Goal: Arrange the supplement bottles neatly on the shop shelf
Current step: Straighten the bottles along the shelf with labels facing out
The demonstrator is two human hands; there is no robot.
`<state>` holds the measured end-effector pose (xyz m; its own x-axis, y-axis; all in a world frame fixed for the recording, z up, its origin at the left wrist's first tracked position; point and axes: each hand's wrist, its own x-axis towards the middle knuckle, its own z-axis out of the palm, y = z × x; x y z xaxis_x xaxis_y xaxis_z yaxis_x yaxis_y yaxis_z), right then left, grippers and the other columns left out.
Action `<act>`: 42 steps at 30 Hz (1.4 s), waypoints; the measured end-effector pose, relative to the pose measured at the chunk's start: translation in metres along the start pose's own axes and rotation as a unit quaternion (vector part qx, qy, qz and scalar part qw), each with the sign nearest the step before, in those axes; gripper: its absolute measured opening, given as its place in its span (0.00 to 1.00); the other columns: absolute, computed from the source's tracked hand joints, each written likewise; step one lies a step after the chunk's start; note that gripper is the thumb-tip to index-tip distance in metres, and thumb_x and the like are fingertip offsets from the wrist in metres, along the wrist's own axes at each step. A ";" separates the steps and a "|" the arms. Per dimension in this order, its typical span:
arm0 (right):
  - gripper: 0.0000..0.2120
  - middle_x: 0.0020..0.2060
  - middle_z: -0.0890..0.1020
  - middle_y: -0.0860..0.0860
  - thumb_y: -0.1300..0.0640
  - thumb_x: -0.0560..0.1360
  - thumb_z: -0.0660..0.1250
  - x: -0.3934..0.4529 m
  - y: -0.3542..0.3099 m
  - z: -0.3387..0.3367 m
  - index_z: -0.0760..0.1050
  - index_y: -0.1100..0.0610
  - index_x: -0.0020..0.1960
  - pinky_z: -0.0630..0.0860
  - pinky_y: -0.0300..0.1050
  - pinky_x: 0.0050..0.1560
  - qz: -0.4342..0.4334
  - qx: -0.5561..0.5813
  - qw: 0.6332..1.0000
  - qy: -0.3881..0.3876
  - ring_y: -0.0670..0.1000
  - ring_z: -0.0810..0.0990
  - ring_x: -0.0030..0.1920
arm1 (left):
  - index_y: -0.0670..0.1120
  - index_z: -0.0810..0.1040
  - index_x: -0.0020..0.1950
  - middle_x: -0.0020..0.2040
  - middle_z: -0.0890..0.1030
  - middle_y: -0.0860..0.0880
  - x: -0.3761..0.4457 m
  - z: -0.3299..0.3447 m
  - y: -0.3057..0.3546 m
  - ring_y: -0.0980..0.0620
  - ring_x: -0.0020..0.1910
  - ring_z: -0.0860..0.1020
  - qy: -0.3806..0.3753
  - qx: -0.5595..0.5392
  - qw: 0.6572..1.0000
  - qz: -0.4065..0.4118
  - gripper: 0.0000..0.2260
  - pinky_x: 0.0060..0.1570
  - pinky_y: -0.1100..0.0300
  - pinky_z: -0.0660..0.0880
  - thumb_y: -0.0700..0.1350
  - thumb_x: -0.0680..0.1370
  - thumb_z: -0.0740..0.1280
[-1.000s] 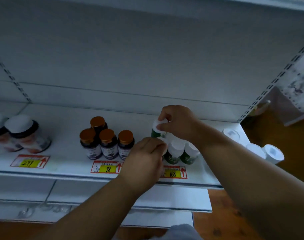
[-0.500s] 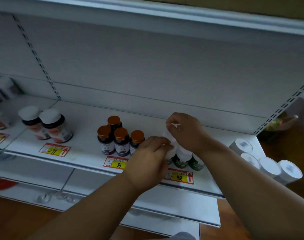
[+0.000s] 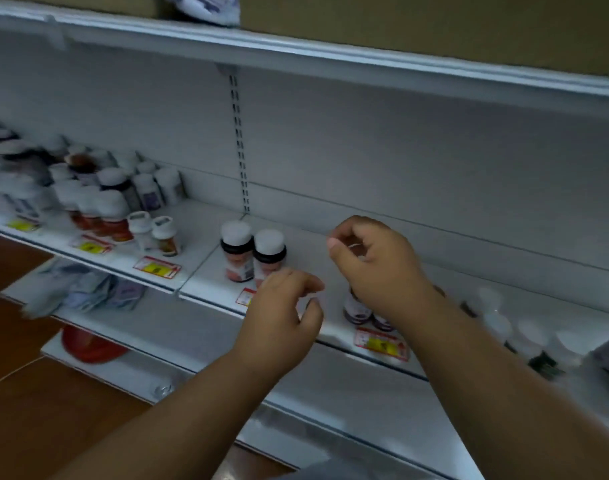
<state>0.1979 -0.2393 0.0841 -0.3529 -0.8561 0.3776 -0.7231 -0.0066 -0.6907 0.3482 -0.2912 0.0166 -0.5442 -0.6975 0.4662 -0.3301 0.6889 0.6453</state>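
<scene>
My left hand (image 3: 282, 306) hovers over the front edge of the white shelf (image 3: 206, 271), fingers relaxed and bent, holding nothing. My right hand (image 3: 376, 268) hangs a little higher and to the right, fingers loosely curled, nothing visible in it. Below its wrist stand dark supplement bottles (image 3: 356, 310), mostly hidden by the hand. Two white-capped bottles with orange labels (image 3: 237, 254) stand upright just left of my left hand. Blurred white-capped green bottles (image 3: 538, 351) sit at the far right of the shelf.
Several more white-capped bottles (image 3: 88, 195) crowd the shelf section to the left. Red and yellow price tags (image 3: 381, 342) line the front edge. The lower shelf holds packets (image 3: 88, 289) and a red object (image 3: 88, 344). An upper shelf (image 3: 296, 53) overhangs.
Both hands have let go of the green white-capped bottles and lifted off them. The view has swung left, so the green bottles now sit at the far right.
</scene>
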 end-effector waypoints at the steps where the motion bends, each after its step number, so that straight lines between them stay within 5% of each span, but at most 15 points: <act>1: 0.03 0.40 0.80 0.42 0.52 0.76 0.66 0.004 -0.016 0.023 0.77 0.49 0.44 0.74 0.37 0.43 -0.003 0.018 1.000 0.001 0.40 0.78 0.43 | 0.49 0.79 0.51 0.46 0.76 0.55 -0.002 -0.023 -0.017 0.55 0.48 0.74 0.006 0.007 1.000 -0.010 0.08 0.47 0.63 0.68 0.40 0.73 0.67; 6: 0.03 0.38 0.81 0.45 0.52 0.75 0.66 0.030 -0.082 0.132 0.76 0.48 0.43 0.80 0.51 0.42 0.015 0.101 0.993 -0.056 0.46 0.82 0.40 | 0.50 0.78 0.49 0.45 0.75 0.58 -0.007 -0.120 -0.089 0.60 0.47 0.72 0.029 0.036 0.998 -0.037 0.08 0.50 0.63 0.69 0.41 0.72 0.67; 12: 0.03 0.38 0.79 0.40 0.52 0.74 0.67 0.066 -0.114 0.207 0.76 0.47 0.41 0.71 0.34 0.40 -0.010 0.073 0.994 -0.086 0.40 0.77 0.42 | 0.49 0.79 0.51 0.48 0.78 0.55 -0.003 -0.173 -0.154 0.55 0.50 0.75 0.032 0.038 0.996 -0.080 0.08 0.53 0.55 0.73 0.41 0.74 0.68; 26: 0.04 0.40 0.80 0.46 0.50 0.74 0.67 0.217 -0.131 0.322 0.75 0.50 0.43 0.75 0.44 0.42 -0.014 -0.044 0.990 -0.132 0.45 0.78 0.41 | 0.51 0.79 0.49 0.46 0.76 0.56 0.074 -0.239 -0.270 0.57 0.47 0.73 0.073 0.072 0.986 -0.132 0.07 0.48 0.60 0.71 0.45 0.73 0.65; 32: 0.13 0.57 0.77 0.56 0.57 0.76 0.65 0.290 -0.124 0.377 0.76 0.56 0.60 0.70 0.42 0.50 -0.013 -0.144 0.977 -0.156 0.56 0.78 0.55 | 0.47 0.80 0.52 0.47 0.77 0.51 0.124 -0.272 -0.323 0.53 0.47 0.74 0.014 0.080 0.992 -0.093 0.10 0.45 0.61 0.70 0.44 0.72 0.64; 34: 0.07 0.55 0.78 0.58 0.60 0.74 0.65 0.308 -0.123 0.396 0.75 0.57 0.52 0.71 0.44 0.49 -0.016 -0.194 0.960 -0.201 0.59 0.78 0.54 | 0.48 0.80 0.52 0.48 0.78 0.51 0.140 -0.286 -0.339 0.53 0.48 0.74 -0.006 0.069 0.995 -0.067 0.09 0.45 0.63 0.67 0.43 0.73 0.66; 37: 0.12 0.54 0.79 0.55 0.55 0.72 0.68 0.322 -0.120 0.415 0.76 0.55 0.55 0.69 0.44 0.51 -0.052 -0.291 0.925 -0.238 0.57 0.77 0.54 | 0.45 0.81 0.51 0.47 0.79 0.48 0.157 -0.303 -0.362 0.50 0.48 0.75 -0.010 0.034 0.999 -0.021 0.08 0.46 0.68 0.65 0.38 0.73 0.69; 42: 0.15 0.54 0.77 0.60 0.57 0.74 0.67 0.322 -0.115 0.417 0.76 0.57 0.61 0.73 0.49 0.53 0.007 -0.296 0.933 -0.204 0.60 0.76 0.54 | 0.41 0.81 0.53 0.49 0.80 0.45 0.172 -0.316 -0.389 0.47 0.51 0.77 -0.048 0.001 0.998 0.046 0.10 0.53 0.70 0.67 0.35 0.73 0.70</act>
<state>0.4155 -0.7298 0.0277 -0.1966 -0.9802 0.0220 -0.9642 0.1892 -0.1860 0.6262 -0.7411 0.0370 -0.6439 -0.6090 0.4631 -0.2766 0.7496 0.6013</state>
